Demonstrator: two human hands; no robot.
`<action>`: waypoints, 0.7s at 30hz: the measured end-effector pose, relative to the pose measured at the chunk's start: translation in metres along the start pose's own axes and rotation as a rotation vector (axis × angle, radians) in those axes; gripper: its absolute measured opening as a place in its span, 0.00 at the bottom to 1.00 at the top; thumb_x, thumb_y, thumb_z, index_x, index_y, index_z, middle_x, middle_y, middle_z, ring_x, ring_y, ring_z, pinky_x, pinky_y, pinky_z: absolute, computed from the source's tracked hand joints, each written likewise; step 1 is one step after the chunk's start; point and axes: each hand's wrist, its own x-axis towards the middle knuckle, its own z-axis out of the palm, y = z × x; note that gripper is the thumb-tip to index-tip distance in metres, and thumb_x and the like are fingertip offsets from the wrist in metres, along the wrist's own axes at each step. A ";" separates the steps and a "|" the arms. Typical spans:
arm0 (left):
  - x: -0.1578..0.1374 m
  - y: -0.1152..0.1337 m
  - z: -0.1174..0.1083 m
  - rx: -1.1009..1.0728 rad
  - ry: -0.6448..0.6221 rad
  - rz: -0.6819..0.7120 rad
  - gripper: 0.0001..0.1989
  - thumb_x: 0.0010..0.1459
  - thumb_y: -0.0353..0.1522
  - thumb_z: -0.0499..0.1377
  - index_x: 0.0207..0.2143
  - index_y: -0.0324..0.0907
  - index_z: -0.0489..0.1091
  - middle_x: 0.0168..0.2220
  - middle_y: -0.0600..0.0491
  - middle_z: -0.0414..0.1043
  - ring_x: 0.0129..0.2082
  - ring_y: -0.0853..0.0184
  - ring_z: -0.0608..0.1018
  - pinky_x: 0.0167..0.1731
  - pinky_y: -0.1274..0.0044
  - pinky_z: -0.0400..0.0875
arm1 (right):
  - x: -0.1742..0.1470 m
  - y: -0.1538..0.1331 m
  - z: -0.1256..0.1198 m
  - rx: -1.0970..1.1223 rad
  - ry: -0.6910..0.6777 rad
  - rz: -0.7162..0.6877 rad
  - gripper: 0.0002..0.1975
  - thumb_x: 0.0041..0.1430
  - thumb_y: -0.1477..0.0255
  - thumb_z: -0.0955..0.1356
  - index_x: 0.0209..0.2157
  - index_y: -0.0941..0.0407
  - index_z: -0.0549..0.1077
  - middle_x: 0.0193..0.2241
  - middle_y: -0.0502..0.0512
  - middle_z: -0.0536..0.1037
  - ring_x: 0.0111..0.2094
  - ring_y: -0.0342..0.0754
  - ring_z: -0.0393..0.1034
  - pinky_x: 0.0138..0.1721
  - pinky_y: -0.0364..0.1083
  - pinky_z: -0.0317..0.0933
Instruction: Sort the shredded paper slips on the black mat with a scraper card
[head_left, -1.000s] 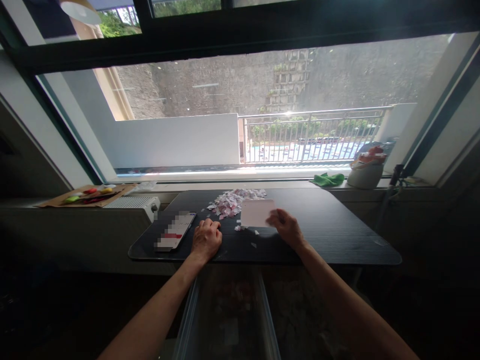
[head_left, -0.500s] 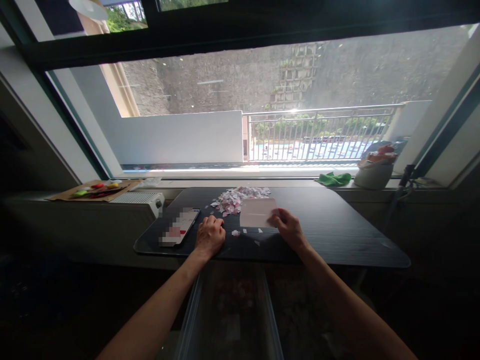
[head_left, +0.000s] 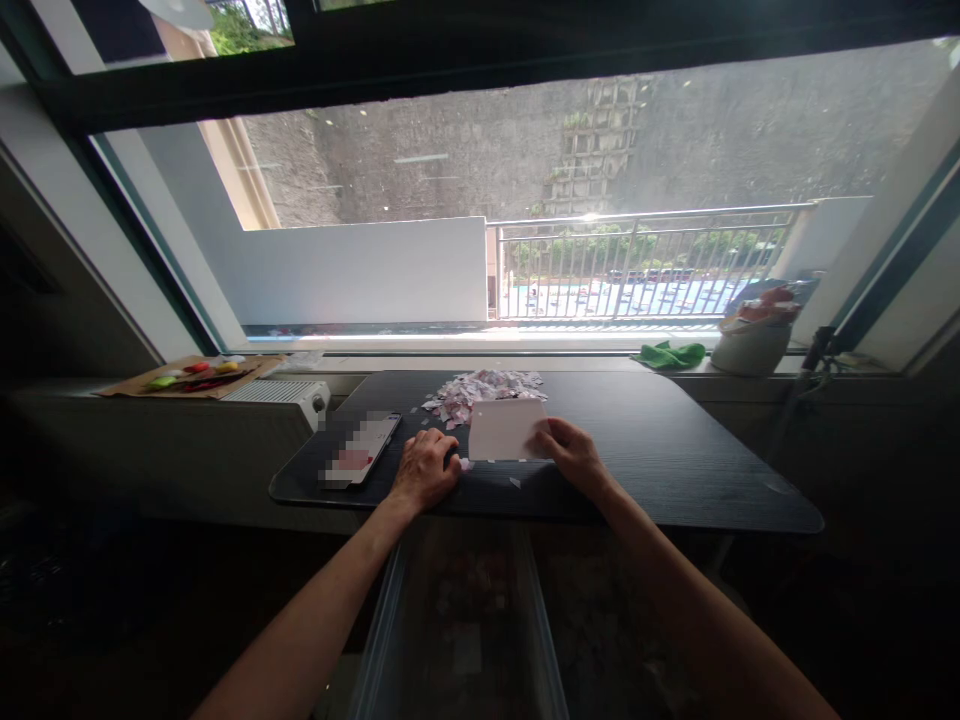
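Note:
My right hand (head_left: 570,452) pinches the right edge of a pale rectangular sheet of paper (head_left: 504,428), held up over the dark table. Behind the sheet, and partly covered by it, lies a heap of small torn paper scraps (head_left: 480,388). My left hand (head_left: 426,468) rests on the tabletop left of the sheet with its fingers curled in. Whatever its fingertips may hold is hidden. A few loose scraps (head_left: 515,483) lie between my hands. Just left of my left hand is a phone (head_left: 361,452), its screen partly pixelated.
The dark table (head_left: 675,470) stands against the window. Below its front edge is a clear plastic bin (head_left: 544,620) with dim contents. On the sill are a green cloth (head_left: 667,355) and a filled pale container (head_left: 752,343). A radiator (head_left: 281,398) stands at left.
My right hand has brought the paper sheet slightly left and lower, over some loose scraps. My left hand has shifted a little to the right, closer to the sheet.

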 end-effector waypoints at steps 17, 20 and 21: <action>0.000 0.002 -0.001 0.044 0.028 -0.053 0.13 0.56 0.29 0.49 0.39 0.41 0.72 0.38 0.47 0.70 0.42 0.60 0.70 0.45 0.68 0.63 | 0.003 0.006 0.012 -0.002 0.002 -0.041 0.13 0.50 0.62 0.68 0.34 0.57 0.73 0.28 0.54 0.80 0.30 0.50 0.76 0.36 0.49 0.70; 0.000 0.002 -0.001 0.043 0.031 -0.055 0.13 0.56 0.28 0.49 0.39 0.41 0.72 0.38 0.47 0.70 0.42 0.59 0.70 0.44 0.68 0.63 | 0.004 0.007 0.014 -0.070 0.038 -0.056 0.12 0.51 0.64 0.67 0.35 0.56 0.73 0.27 0.53 0.80 0.30 0.49 0.76 0.36 0.48 0.70; 0.000 0.002 -0.001 0.044 0.033 -0.055 0.13 0.56 0.28 0.49 0.38 0.41 0.72 0.38 0.47 0.70 0.42 0.59 0.70 0.44 0.68 0.63 | 0.003 0.006 0.013 -0.089 0.068 -0.057 0.12 0.52 0.64 0.66 0.35 0.57 0.73 0.27 0.54 0.80 0.31 0.49 0.76 0.36 0.48 0.69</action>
